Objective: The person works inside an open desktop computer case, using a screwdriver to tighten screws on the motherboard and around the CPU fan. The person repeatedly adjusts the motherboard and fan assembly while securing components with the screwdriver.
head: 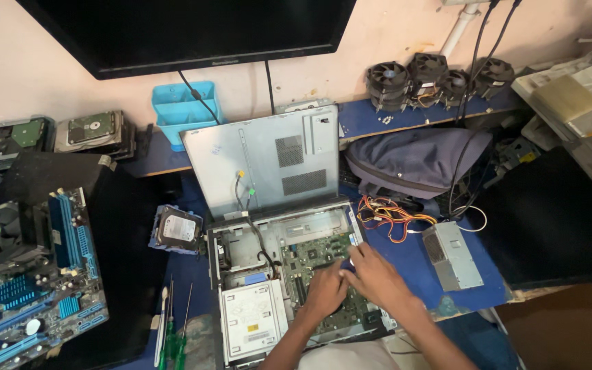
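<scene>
Hands: while both pressed down inside the open computer case point(289, 274), met at lower centre of the frame.
Left hand point(325, 293): lay flat on the green motherboard point(323, 257), fingers bent; grip on anything, cannot tell.
Right hand point(377, 276): sat just right of the left, fingers spread toward upper left, pinching nothing visible.
Board axis: ran top to bottom of the frame.
Nearer hand: left, lying over board centre.
Neighbours: drive cage point(249, 321) at left, loose power supply point(452, 255) at right.
</scene>
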### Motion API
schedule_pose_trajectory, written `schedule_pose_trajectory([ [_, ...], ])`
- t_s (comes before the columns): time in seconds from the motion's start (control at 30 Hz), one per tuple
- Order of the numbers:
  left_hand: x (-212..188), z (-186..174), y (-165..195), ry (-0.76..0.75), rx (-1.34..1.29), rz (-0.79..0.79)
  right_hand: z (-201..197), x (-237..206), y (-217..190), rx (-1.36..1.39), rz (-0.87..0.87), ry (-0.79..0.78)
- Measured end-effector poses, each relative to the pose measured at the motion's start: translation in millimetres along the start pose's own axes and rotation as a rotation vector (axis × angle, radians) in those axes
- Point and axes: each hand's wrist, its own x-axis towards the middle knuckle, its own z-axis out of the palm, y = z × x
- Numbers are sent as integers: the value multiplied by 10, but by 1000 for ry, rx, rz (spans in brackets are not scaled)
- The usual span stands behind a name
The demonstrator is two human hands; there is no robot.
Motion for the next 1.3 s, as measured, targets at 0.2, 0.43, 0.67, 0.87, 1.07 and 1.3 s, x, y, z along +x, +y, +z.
schedule_pose_trajectory([
  [0.2, 17, -53, 73, -89, 47, -60, 60, 52, -46, -50, 344, -135],
  [0.43, 43, -156, 202, -22, -27, 3, -64, -1, 150, 3, -221, -108],
  [0.67, 25, -115, 129, -22, 13, 11, -74, 42, -60, -93, 85, -106],
  [0.87, 32, -64, 109, -70, 79, -41, -41, 42, -37, -152, 65, -69],
  [1.07, 41, -73, 138, -62, 47, -43, -142, 27, 84, -3, -217, -92],
  [1.3, 41, -93, 154, -48, 79, -53, -67, 24, 1, -89, -64, -34],
])
